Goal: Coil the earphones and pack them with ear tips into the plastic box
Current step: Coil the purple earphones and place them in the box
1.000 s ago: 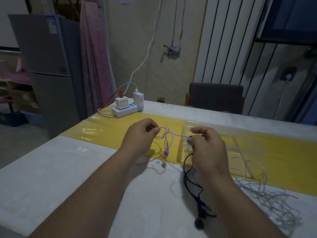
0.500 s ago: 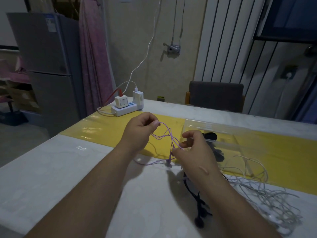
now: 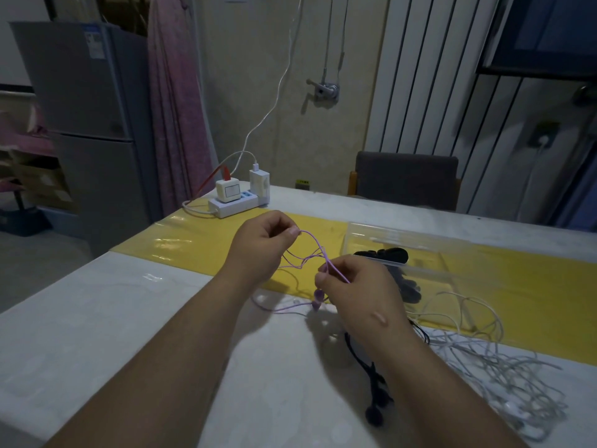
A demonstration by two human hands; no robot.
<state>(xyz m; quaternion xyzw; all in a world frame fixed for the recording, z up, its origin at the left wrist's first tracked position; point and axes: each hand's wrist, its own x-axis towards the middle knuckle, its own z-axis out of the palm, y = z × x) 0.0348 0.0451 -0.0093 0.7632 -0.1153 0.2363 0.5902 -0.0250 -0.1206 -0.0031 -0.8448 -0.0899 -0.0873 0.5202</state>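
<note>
We find both hands raised above the table (image 3: pixel 97 318), working one set of purple earphones (image 3: pixel 318 297). The left hand (image 3: pixel 258 247) pinches the cable between thumb and forefinger, with the remaining fingers curled into the palm. The right hand (image 3: pixel 358 289) grasps the same cable between thumb and fingertips, lower and nearer the camera. The cable arcs from one pinch to the other, and several loose loops sag between the hands. One thick end of it hangs just below the right hand, and a further strand trails on the tabletop beneath.

The clear plastic box (image 3: pixel 387 229) stands open on the yellow runner (image 3: pixel 193 247), just beyond the right hand. We note dark items (image 3: pixel 381 254) inside it but cannot tell what they are.

Black earphones (image 3: pixel 371 383) lie on the table beside the right forearm. A tangle of white cables (image 3: pixel 500 367) lies to their right, partly on the runner.

At the far left edge of the table sits a white power strip (image 3: pixel 232 206) with two chargers plugged in. A grey chair (image 3: pixel 407 179) stands behind the table.
</note>
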